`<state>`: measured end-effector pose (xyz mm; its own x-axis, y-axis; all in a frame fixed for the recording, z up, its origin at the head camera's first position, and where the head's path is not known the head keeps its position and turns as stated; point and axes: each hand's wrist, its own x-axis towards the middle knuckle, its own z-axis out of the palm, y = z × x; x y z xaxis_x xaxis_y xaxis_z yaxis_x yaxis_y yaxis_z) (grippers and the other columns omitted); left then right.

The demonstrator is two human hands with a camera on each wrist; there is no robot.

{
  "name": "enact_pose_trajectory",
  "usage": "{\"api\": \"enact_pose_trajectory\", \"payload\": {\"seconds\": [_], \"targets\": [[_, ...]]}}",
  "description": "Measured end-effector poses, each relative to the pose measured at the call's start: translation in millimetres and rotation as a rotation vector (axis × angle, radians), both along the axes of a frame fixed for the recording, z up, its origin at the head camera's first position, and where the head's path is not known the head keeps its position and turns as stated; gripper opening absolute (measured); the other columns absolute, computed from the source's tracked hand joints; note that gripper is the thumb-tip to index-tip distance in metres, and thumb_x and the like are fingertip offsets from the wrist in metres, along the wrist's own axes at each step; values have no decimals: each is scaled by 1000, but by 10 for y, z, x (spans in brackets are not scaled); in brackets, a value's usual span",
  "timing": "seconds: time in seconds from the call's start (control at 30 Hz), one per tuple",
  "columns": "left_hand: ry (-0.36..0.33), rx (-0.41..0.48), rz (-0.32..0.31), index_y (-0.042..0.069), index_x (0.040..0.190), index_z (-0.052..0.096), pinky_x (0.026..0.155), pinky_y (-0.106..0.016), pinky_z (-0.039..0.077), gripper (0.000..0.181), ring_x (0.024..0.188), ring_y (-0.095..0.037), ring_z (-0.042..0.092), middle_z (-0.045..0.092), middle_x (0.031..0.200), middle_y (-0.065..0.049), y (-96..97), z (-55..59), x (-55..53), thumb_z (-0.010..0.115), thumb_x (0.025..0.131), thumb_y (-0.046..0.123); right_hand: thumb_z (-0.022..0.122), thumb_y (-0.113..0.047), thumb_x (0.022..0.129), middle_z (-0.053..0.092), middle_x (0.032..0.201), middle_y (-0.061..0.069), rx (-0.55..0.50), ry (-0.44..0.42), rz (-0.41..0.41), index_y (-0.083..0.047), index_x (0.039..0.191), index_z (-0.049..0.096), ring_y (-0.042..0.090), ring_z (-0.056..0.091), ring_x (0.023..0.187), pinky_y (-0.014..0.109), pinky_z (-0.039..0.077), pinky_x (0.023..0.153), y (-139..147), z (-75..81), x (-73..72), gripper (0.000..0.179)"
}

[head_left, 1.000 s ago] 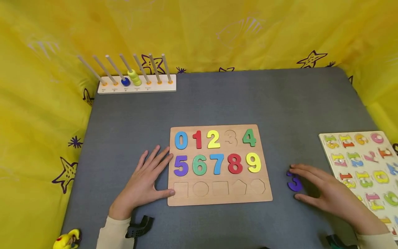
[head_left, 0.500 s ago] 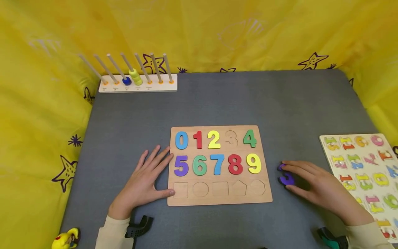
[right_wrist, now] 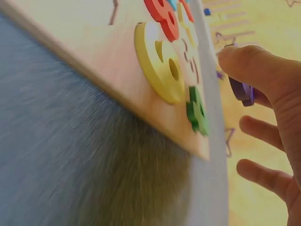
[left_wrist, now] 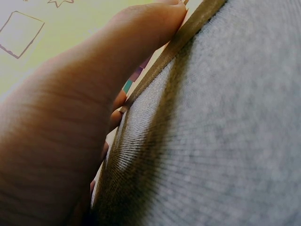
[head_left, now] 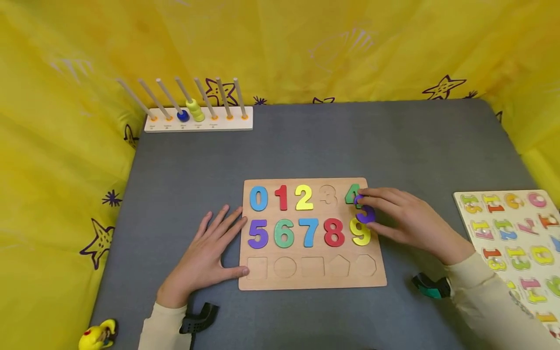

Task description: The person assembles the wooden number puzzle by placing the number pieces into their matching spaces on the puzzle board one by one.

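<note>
A purple number 3 piece (head_left: 366, 215) is pinched between the thumb and fingers of my right hand (head_left: 413, 221). It hangs over the right side of a wooden number board (head_left: 284, 267), partly covering the green 4 (head_left: 351, 193) and yellow 9 (head_left: 360, 233). In the right wrist view the purple piece (right_wrist: 242, 92) is lifted off the board. The 3 outline (head_left: 328, 194) in the top row holds no piece; the other digits from 0 to 9 sit in their places. My left hand (head_left: 205, 257) lies with spread fingers at the board's left edge, thumb touching its lower left corner.
A second board (head_left: 516, 194) with colourful letters and numbers lies at the right. At the back left stands a white peg counter (head_left: 227, 125) with blue and green beads. A yellow toy (head_left: 94, 337) sits at the lower left of the grey table (head_left: 350, 141).
My right hand has gripped the purple 3 on the table, lifted it and carried it left and away from me over the board's right side. My left hand stays at the board.
</note>
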<state>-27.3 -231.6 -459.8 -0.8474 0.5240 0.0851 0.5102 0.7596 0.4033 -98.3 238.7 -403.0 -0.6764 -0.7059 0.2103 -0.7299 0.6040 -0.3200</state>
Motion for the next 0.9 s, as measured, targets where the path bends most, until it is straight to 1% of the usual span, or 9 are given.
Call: {"api": "enact_pose_trajectory", "payload": {"seconds": [0.03, 0.1, 0.23, 0.37, 0.57, 0.77, 0.9], "targets": [[0, 0, -1, 15, 161, 31, 120, -58, 2, 111, 154, -34, 10, 20, 168, -2, 4, 1, -4, 70, 77, 75, 92, -27, 72, 57, 144, -1, -5, -4, 7, -18, 137, 65, 22, 55, 128, 50, 48, 100, -41, -17, -50, 71], [-4, 1, -2, 14, 161, 31, 120, -58, 2, 111, 154, -33, 9, 20, 168, -2, 10, 3, -7, 70, 77, 75, 92, -26, 74, 57, 143, 1, -21, -23, 26, -16, 136, 65, 24, 54, 129, 52, 47, 100, -122, -57, -141, 68], [-8, 7, -2, 14, 161, 32, 120, -57, 1, 111, 154, -33, 10, 20, 168, -2, 15, 2, -5, 71, 76, 75, 89, -30, 79, 57, 144, 2, -23, -59, 48, -15, 136, 66, 25, 52, 132, 53, 46, 103, -270, -144, -279, 63], [-12, 7, 1, 14, 161, 32, 120, -57, 1, 111, 154, -33, 10, 21, 168, -2, 21, -4, -1, 72, 76, 74, 84, -34, 83, 57, 143, 1, -4, -73, 50, -17, 137, 66, 24, 53, 131, 52, 43, 105, -378, -200, -375, 59], [-26, 7, 8, 15, 161, 32, 120, -57, 0, 111, 155, -32, 9, 20, 168, -1, 25, 0, 9, 72, 76, 75, 81, -40, 86, 58, 142, -1, 43, -114, 35, -20, 138, 66, 23, 52, 129, 53, 39, 108, -490, -230, -440, 57], [-25, 12, 9, 15, 161, 33, 120, -57, 1, 111, 154, -32, 10, 21, 168, -1, 18, 5, 9, 72, 75, 75, 80, -40, 87, 60, 140, -1, 53, -102, 56, -18, 137, 66, 24, 52, 129, 51, 38, 109, -557, -261, -488, 56], [-25, 8, 12, 15, 161, 33, 120, -58, 1, 111, 154, -32, 10, 21, 168, -1, 13, 14, 3, 72, 75, 75, 80, -42, 86, 60, 139, -2, 74, -93, 42, -20, 137, 66, 23, 52, 129, 50, 38, 109, -578, -272, -511, 57]]}}
